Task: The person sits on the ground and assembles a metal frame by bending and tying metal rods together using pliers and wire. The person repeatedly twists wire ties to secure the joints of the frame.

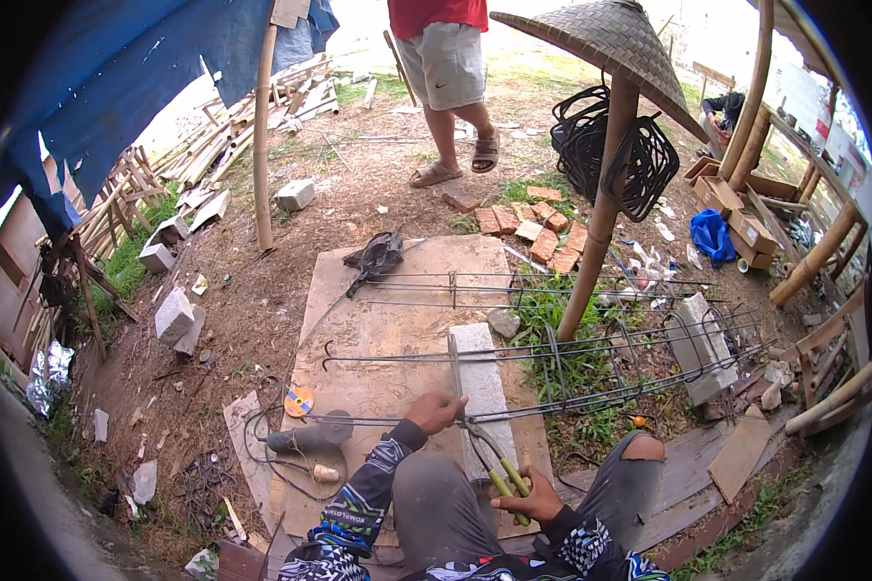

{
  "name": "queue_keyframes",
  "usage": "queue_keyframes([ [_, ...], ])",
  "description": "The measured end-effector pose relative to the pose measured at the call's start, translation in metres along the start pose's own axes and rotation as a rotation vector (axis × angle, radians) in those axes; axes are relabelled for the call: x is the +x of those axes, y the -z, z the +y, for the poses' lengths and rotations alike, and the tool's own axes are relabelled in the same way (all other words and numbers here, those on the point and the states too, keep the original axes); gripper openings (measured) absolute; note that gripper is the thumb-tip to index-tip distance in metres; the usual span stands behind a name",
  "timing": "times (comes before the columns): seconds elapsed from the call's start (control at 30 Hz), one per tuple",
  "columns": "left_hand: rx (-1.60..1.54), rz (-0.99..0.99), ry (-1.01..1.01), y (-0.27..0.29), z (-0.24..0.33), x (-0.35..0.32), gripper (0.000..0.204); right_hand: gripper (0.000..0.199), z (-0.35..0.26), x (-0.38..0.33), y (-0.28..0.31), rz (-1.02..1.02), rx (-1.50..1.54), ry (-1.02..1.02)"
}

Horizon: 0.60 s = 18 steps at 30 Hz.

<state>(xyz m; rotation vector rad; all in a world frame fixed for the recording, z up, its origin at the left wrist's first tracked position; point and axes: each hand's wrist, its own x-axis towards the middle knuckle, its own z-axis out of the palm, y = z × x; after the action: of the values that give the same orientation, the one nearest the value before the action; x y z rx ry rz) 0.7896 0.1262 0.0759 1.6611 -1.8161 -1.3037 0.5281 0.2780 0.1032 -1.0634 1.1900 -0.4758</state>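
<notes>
Grey-trousered knees (pixel 436 504) nearest. Right hand (pixel 531 499): grip wrapped round green-handled pincers (pixel 500 484). Left hand (pixel 436 412): grip narrow, pinching rebar cage (pixel 555 373), which overhangs right edge of plywood sheet (pixel 354 320). Pincers slipping could nip left hand, so close. Beyond, concrete block (pixel 712 382) shifting might tip cage.

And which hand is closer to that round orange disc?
Left. The left hand is just right of the orange disc; the right hand is farther right and lower in view, around the green-handled pliers.
</notes>
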Motion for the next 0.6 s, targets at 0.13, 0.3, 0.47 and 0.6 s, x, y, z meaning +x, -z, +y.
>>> queue_keyframes([
  [0.13,0.059,0.035,-0.040,0.000,0.007,-0.003,0.056,0.062,-0.001,-0.005,-0.004,0.221,-0.477,0.199],
  [0.3,0.066,0.054,-0.067,-0.003,0.009,-0.001,0.056,0.057,0.014,-0.007,-0.015,0.411,-0.696,0.409],
  [0.47,0.050,0.041,-0.015,-0.002,0.005,-0.003,0.057,0.038,0.051,0.013,-0.029,-0.044,0.406,0.094],
  [0.6,-0.007,0.020,0.003,-0.002,0.018,-0.003,0.056,0.033,0.025,0.008,0.004,-0.447,0.894,-0.095],
])
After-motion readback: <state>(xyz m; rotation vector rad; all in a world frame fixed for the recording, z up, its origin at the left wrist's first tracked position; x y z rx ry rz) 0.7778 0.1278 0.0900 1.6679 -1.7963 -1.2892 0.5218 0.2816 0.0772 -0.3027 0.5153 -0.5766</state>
